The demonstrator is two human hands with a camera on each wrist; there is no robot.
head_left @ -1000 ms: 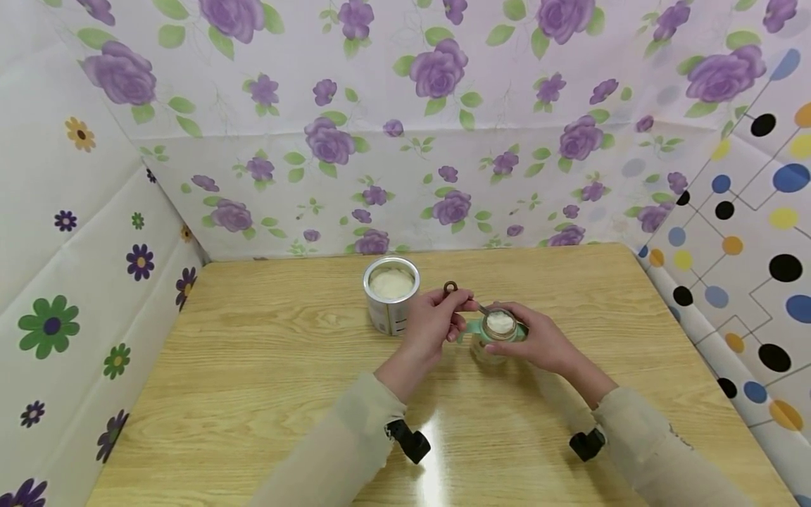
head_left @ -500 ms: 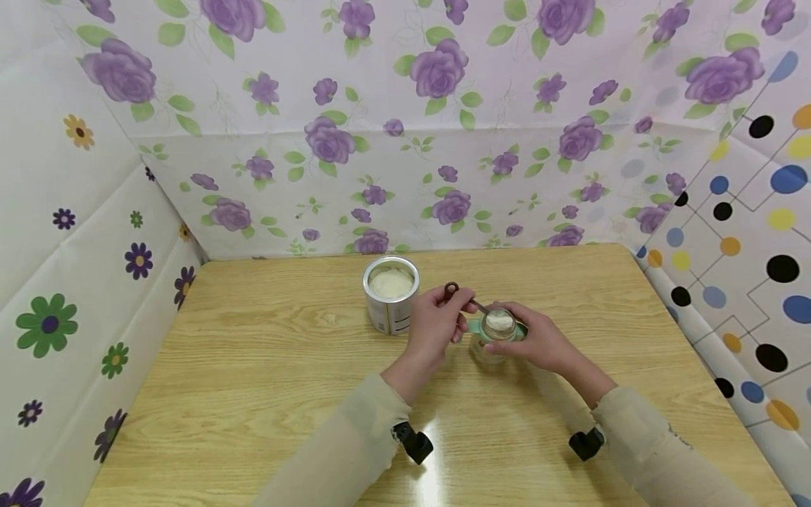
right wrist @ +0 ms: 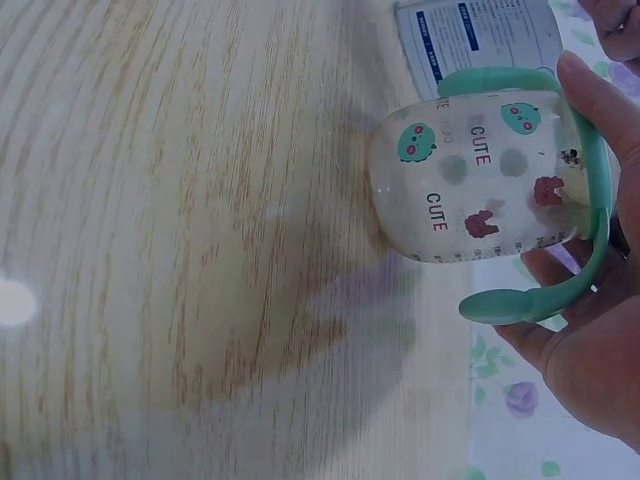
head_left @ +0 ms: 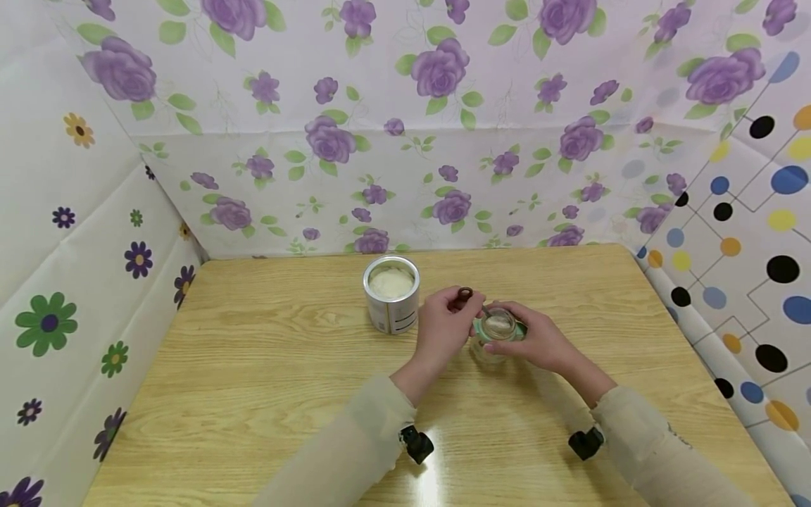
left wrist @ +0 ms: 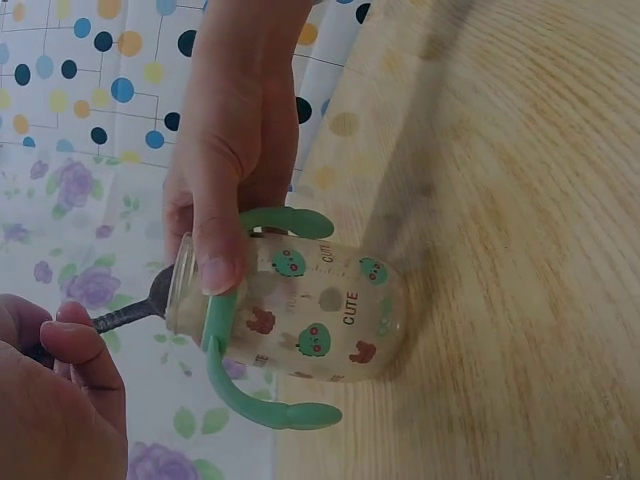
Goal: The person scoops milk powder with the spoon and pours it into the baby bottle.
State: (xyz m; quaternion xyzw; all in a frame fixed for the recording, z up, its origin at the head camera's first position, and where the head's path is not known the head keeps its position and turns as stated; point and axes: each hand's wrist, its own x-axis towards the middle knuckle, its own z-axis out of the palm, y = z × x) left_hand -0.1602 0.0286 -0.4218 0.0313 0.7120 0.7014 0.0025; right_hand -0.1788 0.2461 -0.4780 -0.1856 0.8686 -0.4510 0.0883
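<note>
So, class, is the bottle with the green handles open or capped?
Open: the left wrist view shows the bottle without a cap, the spoon at its bare mouth.

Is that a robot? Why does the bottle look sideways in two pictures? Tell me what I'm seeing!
No robot! Those are a person's bare left hand and right hand. The wide picture comes from a camera on the person's head. Small black cameras on the wrists took the other two, and those views are turned, so the bottle seems to lie down. A round open tin with pale powder inside stands on the wooden table. The right hand holds the clear bottle; the left holds a dark spoon at the bottle's mouth.
</note>
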